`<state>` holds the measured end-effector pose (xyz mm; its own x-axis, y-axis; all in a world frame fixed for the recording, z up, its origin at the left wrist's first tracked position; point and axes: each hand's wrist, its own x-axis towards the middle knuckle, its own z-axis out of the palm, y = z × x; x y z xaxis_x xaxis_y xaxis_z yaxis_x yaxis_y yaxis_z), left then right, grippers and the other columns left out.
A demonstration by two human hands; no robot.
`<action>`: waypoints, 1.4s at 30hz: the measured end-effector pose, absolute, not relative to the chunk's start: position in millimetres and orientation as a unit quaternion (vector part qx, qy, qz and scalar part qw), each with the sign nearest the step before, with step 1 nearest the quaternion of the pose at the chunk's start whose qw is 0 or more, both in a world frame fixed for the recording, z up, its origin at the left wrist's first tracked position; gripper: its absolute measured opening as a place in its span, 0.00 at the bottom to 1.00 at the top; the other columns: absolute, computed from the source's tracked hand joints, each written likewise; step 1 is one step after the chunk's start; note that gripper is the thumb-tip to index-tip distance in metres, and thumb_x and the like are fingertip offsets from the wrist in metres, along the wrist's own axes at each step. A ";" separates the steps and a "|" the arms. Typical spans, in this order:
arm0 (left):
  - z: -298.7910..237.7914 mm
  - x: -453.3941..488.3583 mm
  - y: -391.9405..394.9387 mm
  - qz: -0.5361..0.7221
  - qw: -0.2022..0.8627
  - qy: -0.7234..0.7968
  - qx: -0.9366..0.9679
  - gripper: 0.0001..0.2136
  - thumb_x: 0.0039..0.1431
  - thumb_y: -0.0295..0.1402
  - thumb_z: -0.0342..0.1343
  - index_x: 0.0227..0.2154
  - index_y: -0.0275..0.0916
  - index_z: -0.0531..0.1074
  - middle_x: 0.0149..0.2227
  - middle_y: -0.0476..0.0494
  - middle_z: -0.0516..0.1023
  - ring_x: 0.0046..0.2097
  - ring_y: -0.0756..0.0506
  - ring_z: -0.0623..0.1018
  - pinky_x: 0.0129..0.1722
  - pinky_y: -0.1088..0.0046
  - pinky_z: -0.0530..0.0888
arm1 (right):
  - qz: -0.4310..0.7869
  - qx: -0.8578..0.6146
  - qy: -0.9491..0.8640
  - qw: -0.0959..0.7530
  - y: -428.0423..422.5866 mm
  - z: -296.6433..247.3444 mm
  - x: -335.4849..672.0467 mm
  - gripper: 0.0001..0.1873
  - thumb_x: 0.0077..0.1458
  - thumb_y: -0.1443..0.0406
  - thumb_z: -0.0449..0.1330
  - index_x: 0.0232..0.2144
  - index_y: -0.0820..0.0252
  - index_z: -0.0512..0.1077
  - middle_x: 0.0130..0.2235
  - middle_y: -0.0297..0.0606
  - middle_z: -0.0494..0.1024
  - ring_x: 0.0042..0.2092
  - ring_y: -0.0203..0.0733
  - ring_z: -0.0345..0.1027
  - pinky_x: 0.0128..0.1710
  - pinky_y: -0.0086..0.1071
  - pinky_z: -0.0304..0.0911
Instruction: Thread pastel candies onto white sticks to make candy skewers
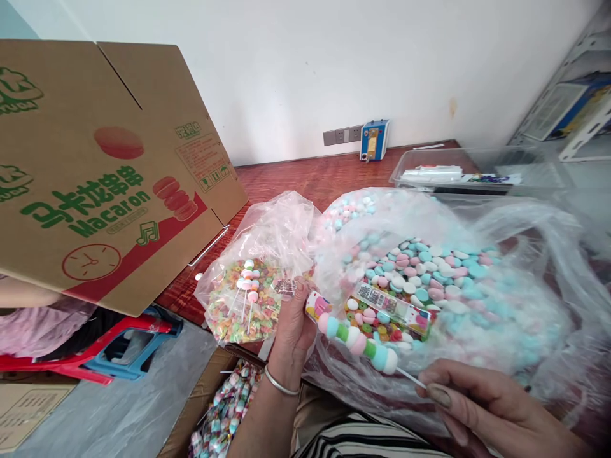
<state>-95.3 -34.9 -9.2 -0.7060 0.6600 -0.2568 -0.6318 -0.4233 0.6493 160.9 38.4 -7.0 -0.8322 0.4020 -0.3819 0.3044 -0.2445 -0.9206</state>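
My right hand (pixel 482 397) pinches the white stick of a candy skewer (pixel 356 340), strung with pink, blue, white and green pieces. Its far end meets a printed candy wrapper (pixel 318 304), which my left hand (pixel 294 315) grips between thumb and fingers. Whether the end is inside the wrapper or only against it, I cannot tell. Just beyond lies another printed wrapper (pixel 391 308) on loose candies. Behind it an open clear plastic bag (pixel 429 210) holds many pastel candies (pixel 415 267).
To the left, a bag of ring candies (pixel 267 318) has finished skewers (pixel 248 283) on it. A large cardboard box (pixel 157 146) leans at the left. Below, a carton holds wrapped skewers (pixel 226 407). A clear tray (pixel 401 168) and blue device (pixel 375 140) stand behind. Someone sits by the red-blue stool (pixel 128 346).
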 end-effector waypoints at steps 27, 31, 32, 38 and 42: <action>-16.7 -82.5 -20.9 0.839 0.393 0.372 -0.051 0.15 0.41 0.31 0.73 0.30 0.36 0.73 0.24 0.55 0.72 0.23 0.56 0.72 0.25 0.82 0.70 | 0.805 -0.291 -0.512 0.067 32.5 -28.6 168.3 0.25 0.54 0.43 0.61 0.31 0.60 0.71 0.17 0.25 0.62 0.15 0.24 0.43 0.16 0.23 0.41; -12.3 -75.7 -19.0 0.844 0.384 0.372 -0.049 0.15 0.41 0.30 0.73 0.30 0.36 0.73 0.25 0.54 0.73 0.25 0.56 0.73 0.28 0.82 0.72 | 0.791 -0.288 -0.536 0.063 31.8 -26.5 166.4 0.25 0.55 0.43 0.60 0.31 0.60 0.71 0.18 0.25 0.63 0.16 0.24 0.43 0.16 0.23 0.40; -10.9 -74.1 -18.6 0.844 0.379 0.376 -0.050 0.14 0.42 0.29 0.72 0.30 0.36 0.73 0.25 0.54 0.74 0.26 0.55 0.74 0.29 0.81 0.73 | 0.784 -0.290 -0.546 0.063 31.4 -25.2 166.2 0.25 0.55 0.43 0.59 0.31 0.60 0.71 0.18 0.25 0.63 0.16 0.24 0.44 0.17 0.22 0.40; -10.8 -72.6 -18.6 0.845 0.363 0.389 -0.057 0.13 0.44 0.28 0.71 0.32 0.36 0.74 0.27 0.52 0.76 0.29 0.53 0.76 0.34 0.78 0.75 | 0.753 -0.314 -0.573 0.079 28.7 -22.5 168.3 0.25 0.56 0.42 0.58 0.34 0.59 0.73 0.18 0.26 0.61 0.18 0.27 0.47 0.18 0.24 0.42; -16.0 -76.7 -19.7 0.851 0.354 0.381 -0.067 0.14 0.42 0.29 0.72 0.29 0.36 0.73 0.26 0.54 0.74 0.27 0.54 0.74 0.30 0.79 0.73 | 0.754 -0.312 -0.572 0.083 27.5 -24.6 172.7 0.24 0.58 0.44 0.57 0.36 0.58 0.73 0.18 0.25 0.61 0.19 0.27 0.48 0.19 0.25 0.44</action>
<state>-76.7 -19.7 -16.0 -0.7407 0.5518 -0.3833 -0.6533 -0.4586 0.6024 172.7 27.5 -24.6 -0.7918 0.4816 -0.3756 0.2314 -0.3326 -0.9142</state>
